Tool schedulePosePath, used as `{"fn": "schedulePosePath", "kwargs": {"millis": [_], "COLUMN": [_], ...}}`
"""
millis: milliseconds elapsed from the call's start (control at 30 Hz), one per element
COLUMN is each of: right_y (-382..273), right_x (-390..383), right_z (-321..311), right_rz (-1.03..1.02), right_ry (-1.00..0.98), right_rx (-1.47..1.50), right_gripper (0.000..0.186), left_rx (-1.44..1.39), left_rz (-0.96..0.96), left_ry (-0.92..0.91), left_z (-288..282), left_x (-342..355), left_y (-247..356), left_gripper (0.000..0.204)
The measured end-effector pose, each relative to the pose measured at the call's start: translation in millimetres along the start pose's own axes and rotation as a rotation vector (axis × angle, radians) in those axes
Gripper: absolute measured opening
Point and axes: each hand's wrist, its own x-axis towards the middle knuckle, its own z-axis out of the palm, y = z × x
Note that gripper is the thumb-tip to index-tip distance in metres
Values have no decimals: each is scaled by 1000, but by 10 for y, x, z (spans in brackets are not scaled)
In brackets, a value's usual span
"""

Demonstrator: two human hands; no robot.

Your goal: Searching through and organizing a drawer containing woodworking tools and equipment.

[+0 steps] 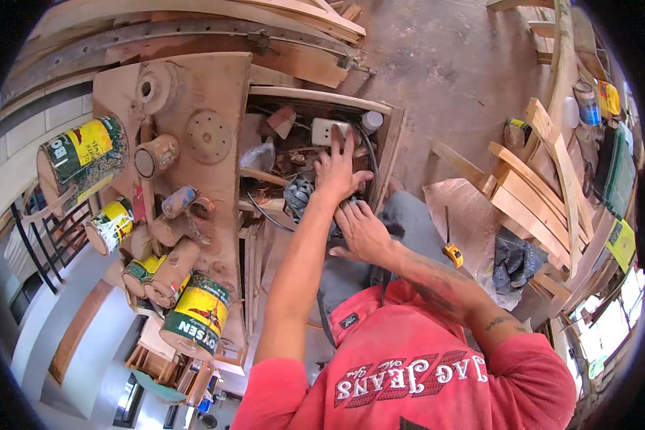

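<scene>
My left hand (pixel 339 172) reaches into an open wooden box (pixel 388 161). Its fingers are stretched apart, and the fingertips lie over a white socket outlet (pixel 322 132). Below it my right hand (pixel 364 233) lies over my lap with its fingers stretched forward and its thumb out to the side. Whatever is under that palm is hidden. A bunched grey bundle (pixel 299 196) sits left of my hands; I cannot tell whether it is cord or plastic. A black cable (pixel 368 147) runs along the box's right side, past a small white-lidded container (pixel 370 122).
Left of the box, a wooden board (pixel 226 79) carries a round disc with holes (pixel 208 136) and several paint cans, one a green-yellow can (pixel 197 315). Wood pieces (pixel 530 208) lie at the right, near a yellow tape measure (pixel 452 254) and a black plastic bag (pixel 514 261).
</scene>
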Motion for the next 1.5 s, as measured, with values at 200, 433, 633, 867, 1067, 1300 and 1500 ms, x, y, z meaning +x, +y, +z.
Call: {"fn": "schedulePosePath", "kwargs": {"millis": [200, 433, 633, 867, 1067, 1300, 1500], "right_y": [-252, -217, 130, 524, 525, -93, -313], "right_x": [-53, -129, 574, 1278, 1391, 1568, 1738], "right_z": [-51, -142, 65, 250, 309, 291, 108], "right_rz": [-12, 42, 663, 940, 1027, 577, 362], "right_ry": [89, 604, 770, 750, 546, 449, 354], "right_rx": [-9, 466, 949, 785, 810, 1109, 953], "right_gripper": [81, 64, 59, 88, 90, 51, 50], "left_rx": [157, -96, -271, -358, -439, -623, -639], "left_rz": [114, 203, 167, 175, 68, -100, -22], "left_ry": [-103, 328, 562, 611, 787, 772, 680], "left_z": [-157, -654, -706, -412, -240, -154, -206], "left_x": [-290, -439, -653, -1346, -1320, -1291, -1228], "left_y": [-387, -1132, -1281, -1382, -1254, -1395, -1268], "left_gripper": [60, 24, 10, 11, 12, 19, 23]}}
